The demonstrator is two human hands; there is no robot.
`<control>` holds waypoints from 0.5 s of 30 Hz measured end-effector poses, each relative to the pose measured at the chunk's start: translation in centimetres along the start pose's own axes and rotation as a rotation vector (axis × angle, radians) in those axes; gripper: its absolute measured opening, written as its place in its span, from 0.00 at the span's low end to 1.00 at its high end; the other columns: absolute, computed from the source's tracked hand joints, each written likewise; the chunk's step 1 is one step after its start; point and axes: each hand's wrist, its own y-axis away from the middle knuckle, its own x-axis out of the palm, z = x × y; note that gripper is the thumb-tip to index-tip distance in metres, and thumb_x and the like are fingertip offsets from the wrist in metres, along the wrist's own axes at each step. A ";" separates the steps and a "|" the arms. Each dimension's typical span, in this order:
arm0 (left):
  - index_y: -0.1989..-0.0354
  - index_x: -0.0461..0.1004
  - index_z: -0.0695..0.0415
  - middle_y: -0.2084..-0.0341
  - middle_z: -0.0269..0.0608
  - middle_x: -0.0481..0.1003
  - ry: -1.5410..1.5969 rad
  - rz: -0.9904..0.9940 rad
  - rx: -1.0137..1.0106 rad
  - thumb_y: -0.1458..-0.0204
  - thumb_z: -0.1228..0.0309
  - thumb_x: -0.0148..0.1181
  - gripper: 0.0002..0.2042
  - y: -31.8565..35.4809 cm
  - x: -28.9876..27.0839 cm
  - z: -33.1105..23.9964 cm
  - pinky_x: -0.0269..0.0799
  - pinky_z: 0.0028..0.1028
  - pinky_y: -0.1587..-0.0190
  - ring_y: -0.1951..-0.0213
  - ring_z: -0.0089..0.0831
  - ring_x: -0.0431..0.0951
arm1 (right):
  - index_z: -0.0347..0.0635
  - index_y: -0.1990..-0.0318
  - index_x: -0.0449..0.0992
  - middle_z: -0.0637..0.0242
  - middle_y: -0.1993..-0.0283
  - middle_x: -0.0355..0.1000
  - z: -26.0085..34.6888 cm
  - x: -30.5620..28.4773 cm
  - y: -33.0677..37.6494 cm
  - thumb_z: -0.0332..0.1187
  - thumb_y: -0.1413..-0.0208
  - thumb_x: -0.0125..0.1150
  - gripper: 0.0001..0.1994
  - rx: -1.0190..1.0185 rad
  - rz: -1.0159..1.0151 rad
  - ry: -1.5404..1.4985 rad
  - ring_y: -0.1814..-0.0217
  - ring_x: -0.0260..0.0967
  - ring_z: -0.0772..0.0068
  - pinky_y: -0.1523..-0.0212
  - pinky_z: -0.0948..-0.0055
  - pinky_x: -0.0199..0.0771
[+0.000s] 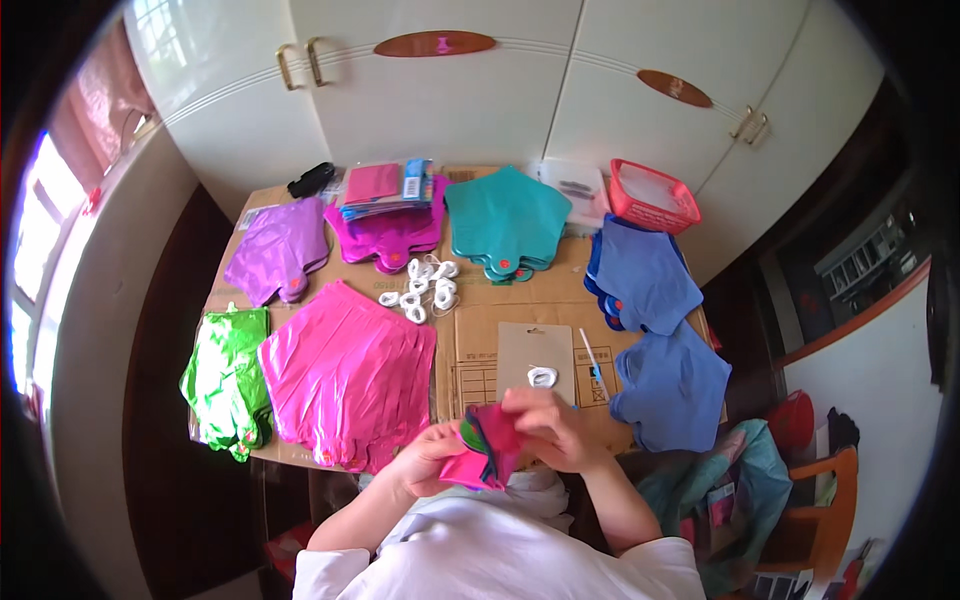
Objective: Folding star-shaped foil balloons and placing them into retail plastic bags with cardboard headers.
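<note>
Close to my body, above the table's near edge, both hands are on a small folded bundle of foil balloons (480,468), mostly pink with green and dark blue layers showing. My left hand (432,460) pinches the bundle's left side. At its upper right, my right hand (548,430) has its fingers curled against the foil, slightly blurred; its fingertips are partly hidden. Just beyond the hands lies a grey-beige backing card (520,350) with a white coil of string (542,377) on it. A thin white straw (589,350) lies beside the card.
Flat foil balloons in pink (350,375), green (228,375), purple (280,250), teal (508,220) and blue (672,385) surround a cardboard-covered tabletop (480,320). Several white string coils (415,300) lie mid-table. Behind are packets (375,183) and a red basket (653,212). An orange chair (840,500) stands right.
</note>
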 end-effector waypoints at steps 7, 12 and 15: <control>0.56 0.71 0.63 0.64 0.37 0.77 -0.917 -0.602 0.767 0.46 0.80 0.58 0.10 0.7 -0.3 -3.2 0.72 0.21 0.58 0.63 0.19 0.76 | 0.41 0.55 0.73 0.62 0.50 0.71 -2.6 -3.7 4.2 0.27 0.53 0.66 0.16 0.476 -0.109 0.522 0.49 0.70 0.56 0.47 0.61 0.69; 0.56 0.71 0.62 0.65 0.35 0.77 -0.695 -0.592 0.837 0.45 0.80 0.58 0.09 -0.1 -0.1 -3.8 0.72 0.20 0.59 0.64 0.18 0.75 | 0.42 0.49 0.72 0.58 0.42 0.66 -2.7 -4.3 2.4 0.40 0.54 0.70 0.25 0.293 0.114 0.691 0.38 0.62 0.56 0.41 0.57 0.64; 0.56 0.71 0.62 0.64 0.35 0.77 -0.722 -0.598 0.829 0.45 0.80 0.57 0.09 0.0 -0.9 -3.7 0.72 0.20 0.59 0.64 0.18 0.75 | 0.43 0.46 0.71 0.59 0.41 0.65 -2.8 -4.1 2.7 0.43 0.59 0.72 0.30 0.287 0.283 0.726 0.38 0.61 0.57 0.41 0.57 0.63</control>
